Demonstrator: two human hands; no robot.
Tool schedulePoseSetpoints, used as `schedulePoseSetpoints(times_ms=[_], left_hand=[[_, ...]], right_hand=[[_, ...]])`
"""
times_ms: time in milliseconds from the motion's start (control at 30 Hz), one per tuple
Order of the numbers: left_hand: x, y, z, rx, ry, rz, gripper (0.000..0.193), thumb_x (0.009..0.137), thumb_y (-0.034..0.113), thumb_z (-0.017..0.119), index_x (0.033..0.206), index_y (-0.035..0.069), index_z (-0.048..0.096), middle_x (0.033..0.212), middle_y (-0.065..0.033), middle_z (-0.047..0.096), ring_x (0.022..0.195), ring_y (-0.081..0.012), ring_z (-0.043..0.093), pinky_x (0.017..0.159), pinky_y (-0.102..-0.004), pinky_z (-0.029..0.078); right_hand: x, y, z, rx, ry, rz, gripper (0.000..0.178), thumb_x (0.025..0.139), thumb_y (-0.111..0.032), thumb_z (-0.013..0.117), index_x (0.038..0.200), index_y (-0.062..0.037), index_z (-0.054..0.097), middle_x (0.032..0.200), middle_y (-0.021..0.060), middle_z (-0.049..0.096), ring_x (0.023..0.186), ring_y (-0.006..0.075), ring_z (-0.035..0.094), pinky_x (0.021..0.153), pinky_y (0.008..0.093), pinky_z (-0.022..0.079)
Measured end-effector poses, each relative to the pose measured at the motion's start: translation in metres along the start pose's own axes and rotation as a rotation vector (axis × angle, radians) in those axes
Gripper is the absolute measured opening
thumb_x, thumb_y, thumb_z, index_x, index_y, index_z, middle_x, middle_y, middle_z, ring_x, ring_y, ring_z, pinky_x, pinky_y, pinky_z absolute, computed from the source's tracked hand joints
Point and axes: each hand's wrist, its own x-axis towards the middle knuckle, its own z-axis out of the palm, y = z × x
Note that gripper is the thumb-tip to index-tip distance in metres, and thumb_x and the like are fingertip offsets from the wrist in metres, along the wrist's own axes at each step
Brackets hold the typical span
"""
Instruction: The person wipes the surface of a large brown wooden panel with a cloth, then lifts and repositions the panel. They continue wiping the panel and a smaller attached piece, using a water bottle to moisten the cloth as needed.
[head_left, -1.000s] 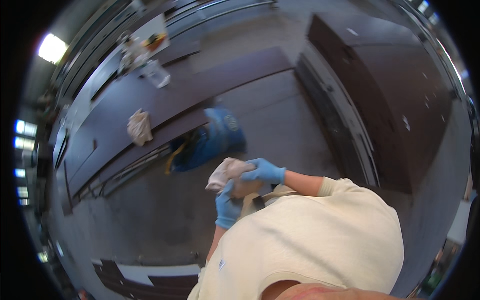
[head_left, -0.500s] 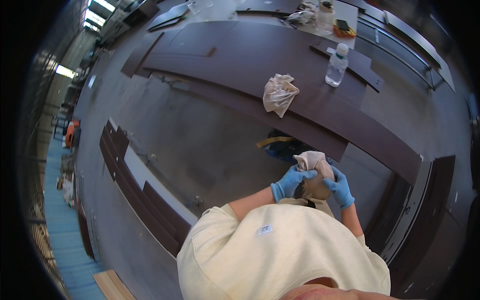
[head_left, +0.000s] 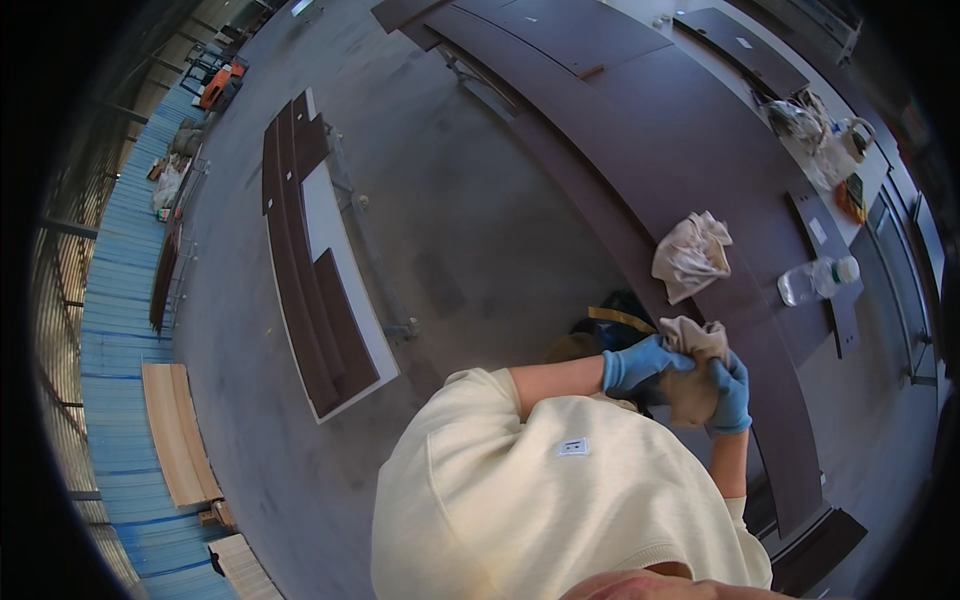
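Close to my body I hold a beige cloth (head_left: 692, 392), bunched and partly folded over at its top. My left hand (head_left: 640, 364), in a blue glove, grips the cloth's left side. On the opposite side my right hand (head_left: 731, 392), gloved the same way, has its fingers curled around the edge. Whether anything is wrapped inside the cloth cannot be made out. Just beyond my hands, a second crumpled pale cloth (head_left: 692, 257) lies on the dark brown panels (head_left: 640, 130). To its right is a clear plastic bottle (head_left: 812, 281) with a white cap.
A narrow brown board (head_left: 822, 255) lies by the bottle. Farther right, a side table holds a plastic bag (head_left: 795, 122) and a jug (head_left: 846, 145). On the left stands a rack with stacked brown strips (head_left: 318, 330). A dark bag with a yellow strap (head_left: 618, 316) sits below the panel edge.
My view has turned, so the panels and bottle appear rotated and farther right. Both hands still hold the cloth, whose top is now more bunched.
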Motion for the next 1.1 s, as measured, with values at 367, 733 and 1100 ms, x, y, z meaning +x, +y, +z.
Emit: schedulePoseSetpoints(times_ms=[367,733,1100], left_hand=[[0.103,0.098,-0.125,0.533,0.137,0.359,0.041,0.103,0.022,0.072,0.14,0.006,0.067,0.127,-0.0143,0.074,0.114,-0.0265,0.07,0.101,-0.0367,0.057],[0.209,0.133,-0.123,1.796,0.072,0.705,0.049,0.08,0.027,0.086,0.122,0.008,0.071,0.108,-0.0139,0.072,0.103,-0.039,0.068,0.095,-0.0516,0.053],[0.315,0.324,-0.172,1.529,0.594,0.901,0.04,0.084,0.03,0.089,0.113,0.005,0.077,0.109,-0.0202,0.079,0.098,-0.0372,0.077,0.087,-0.0475,0.062]], right_hand=[[0.038,0.018,0.047,0.433,0.56,-0.191,0.043,0.111,-0.024,0.066,0.147,-0.0024,0.062,0.136,0.0129,0.071,0.119,0.0259,0.073,0.102,0.0415,0.061],[-0.014,0.038,0.015,0.442,0.992,-0.442,0.039,0.11,-0.028,0.066,0.141,-0.0028,0.065,0.132,0.0111,0.072,0.116,0.0241,0.073,0.101,0.0393,0.061],[0.044,0.035,0.004,0.259,1.093,-0.461,0.027,0.109,-0.018,0.07,0.129,-0.0002,0.073,0.115,0.0027,0.076,0.102,0.0106,0.07,0.09,0.0289,0.059]])
